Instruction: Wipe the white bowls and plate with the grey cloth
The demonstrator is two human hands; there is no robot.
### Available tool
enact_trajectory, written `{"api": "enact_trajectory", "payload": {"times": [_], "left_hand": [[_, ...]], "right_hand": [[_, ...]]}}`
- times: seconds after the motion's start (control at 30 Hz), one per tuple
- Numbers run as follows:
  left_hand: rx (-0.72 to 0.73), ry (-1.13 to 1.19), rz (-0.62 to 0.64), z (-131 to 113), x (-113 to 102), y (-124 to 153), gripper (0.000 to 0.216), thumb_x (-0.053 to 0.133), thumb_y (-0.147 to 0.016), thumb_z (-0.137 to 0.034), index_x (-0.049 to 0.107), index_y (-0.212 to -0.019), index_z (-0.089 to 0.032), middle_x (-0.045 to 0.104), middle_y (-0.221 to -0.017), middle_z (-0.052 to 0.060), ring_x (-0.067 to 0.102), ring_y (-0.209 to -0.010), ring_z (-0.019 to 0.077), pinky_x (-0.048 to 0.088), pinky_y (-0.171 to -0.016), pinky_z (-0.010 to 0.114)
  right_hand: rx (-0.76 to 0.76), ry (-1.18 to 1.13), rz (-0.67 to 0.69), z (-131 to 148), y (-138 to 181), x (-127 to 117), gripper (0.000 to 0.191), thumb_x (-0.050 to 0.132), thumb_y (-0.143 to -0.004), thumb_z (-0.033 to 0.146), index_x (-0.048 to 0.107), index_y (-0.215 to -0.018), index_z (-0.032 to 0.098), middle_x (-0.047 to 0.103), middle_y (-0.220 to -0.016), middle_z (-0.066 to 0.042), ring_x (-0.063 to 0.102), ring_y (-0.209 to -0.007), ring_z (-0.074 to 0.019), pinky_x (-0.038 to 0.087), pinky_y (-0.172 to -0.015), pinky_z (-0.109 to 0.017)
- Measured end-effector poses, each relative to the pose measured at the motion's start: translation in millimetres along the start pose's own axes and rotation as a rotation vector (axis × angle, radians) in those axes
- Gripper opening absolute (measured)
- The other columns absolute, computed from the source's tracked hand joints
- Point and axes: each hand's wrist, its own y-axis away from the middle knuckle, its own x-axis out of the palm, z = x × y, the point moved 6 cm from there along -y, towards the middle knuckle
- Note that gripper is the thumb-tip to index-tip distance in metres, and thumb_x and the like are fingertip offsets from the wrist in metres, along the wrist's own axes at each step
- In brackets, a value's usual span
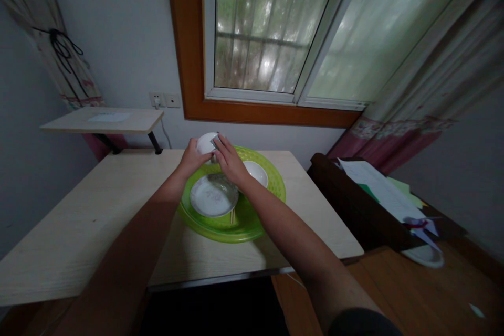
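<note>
My left hand [192,156] grips a small white bowl [205,142], held up over the far rim of a green plastic basin [236,228]. My right hand [229,160] presses a small grey thing, perhaps a cloth or sponge [214,142], against the bowl with closed fingers. Inside the basin lie a white plate [213,196] at the left and a second white dish [256,172] at the right, partly hidden by my right wrist. A chopstick end [232,215] shows below the plate.
The basin sits on a pale wooden table [90,215]. A small raised shelf [102,119] stands at the back left. A dark wooden piece of furniture with papers [378,184] lies to the right. A window and curtains are behind.
</note>
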Motion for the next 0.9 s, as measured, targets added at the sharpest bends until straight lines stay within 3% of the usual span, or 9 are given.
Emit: {"api": "enact_trajectory", "payload": {"times": [0.17, 0.33, 0.47, 0.63, 0.77, 0.9], "left_hand": [[-0.037, 0.055, -0.066, 3, -6, -2, 0.059, 0.078, -0.063, -0.043, 0.046, -0.107, -0.021, 0.06, -0.108, 0.006, 0.06, -0.101, 0.025, 0.048, -0.088, 0.038], [0.007, 0.01, 0.042, 3, 5, 0, 0.061, 0.078, -0.061, -0.045, 0.045, -0.106, -0.021, 0.06, -0.104, 0.005, 0.06, -0.097, 0.0243, 0.048, -0.084, 0.036], [0.056, -0.046, 0.167, -7, 13, 8, 0.06, 0.078, -0.061, -0.045, 0.046, -0.105, -0.02, 0.061, -0.1, 0.004, 0.06, -0.091, 0.0226, 0.047, -0.076, 0.033], [0.098, -0.018, 0.218, -9, 17, 11, 0.052, 0.074, -0.063, -0.036, 0.046, -0.103, -0.02, 0.062, -0.096, 0.002, 0.06, -0.083, 0.019, 0.047, -0.072, 0.031], [0.098, 0.0, 0.165, 0, 15, 5, 0.053, 0.075, -0.063, -0.037, 0.045, -0.105, -0.021, 0.063, -0.098, 0.004, 0.061, -0.086, 0.0206, 0.048, -0.077, 0.034], [0.047, -0.017, 0.042, 3, 5, 0, 0.06, 0.078, -0.061, -0.04, 0.045, -0.107, -0.022, 0.063, -0.105, 0.006, 0.062, -0.096, 0.0235, 0.049, -0.085, 0.037]], "right_hand": [[0.132, -0.112, -0.025, -22, 1, 3, 0.066, 0.025, -0.102, 0.061, 0.03, -0.158, 0.026, 0.029, -0.165, -0.005, 0.025, -0.153, -0.0195, 0.02, -0.127, -0.043], [0.215, -0.096, -0.044, -34, 4, 2, 0.068, 0.024, -0.102, 0.06, 0.033, -0.156, 0.02, 0.034, -0.162, -0.01, 0.029, -0.152, -0.0221, 0.021, -0.126, -0.045], [0.117, -0.008, -0.009, -23, 3, -2, 0.06, 0.027, -0.104, 0.052, 0.04, -0.153, 0.019, 0.032, -0.163, -0.01, 0.027, -0.152, -0.0221, 0.021, -0.126, -0.045], [-0.059, 0.131, 0.096, 2, 3, 0, 0.05, 0.035, -0.105, 0.042, 0.049, -0.148, 0.023, 0.035, -0.162, -0.007, 0.019, -0.155, -0.0245, 0.019, -0.126, -0.051], [-0.1, 0.152, 0.131, 12, 3, 3, 0.046, 0.037, -0.105, 0.041, 0.05, -0.147, 0.028, 0.036, -0.162, -0.004, 0.018, -0.155, -0.0261, 0.017, -0.124, -0.058], [-0.073, 0.075, 0.059, 8, 2, 0, 0.049, 0.033, -0.106, 0.043, 0.045, -0.151, 0.028, 0.03, -0.165, -0.002, 0.015, -0.156, -0.0214, 0.018, -0.127, -0.05]]}}
